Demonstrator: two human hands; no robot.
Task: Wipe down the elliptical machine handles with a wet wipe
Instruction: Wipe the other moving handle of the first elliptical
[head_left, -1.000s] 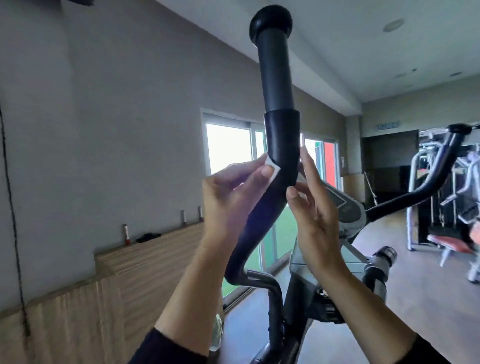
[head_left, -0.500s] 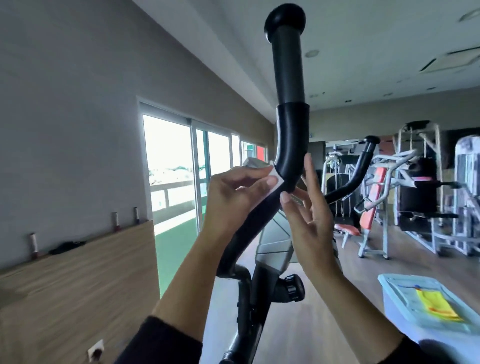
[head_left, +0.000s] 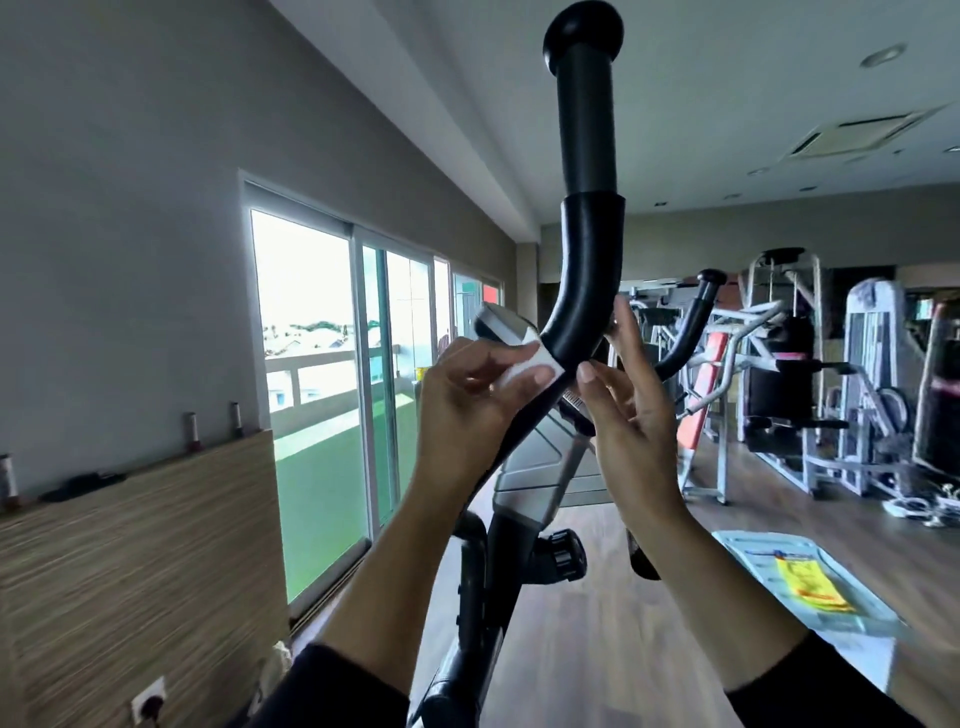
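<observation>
The left hand (head_left: 467, 400) presses a white wipe (head_left: 524, 371) against the black handle (head_left: 587, 291); the right hand (head_left: 631, 410) is beside it.

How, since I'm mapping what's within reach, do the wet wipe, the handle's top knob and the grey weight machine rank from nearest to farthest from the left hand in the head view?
1. wet wipe: pinched in the left hand, against the handle.
2. top knob: overhead, at the handle's end.
3. grey weight machine: far right, across the room.
</observation>
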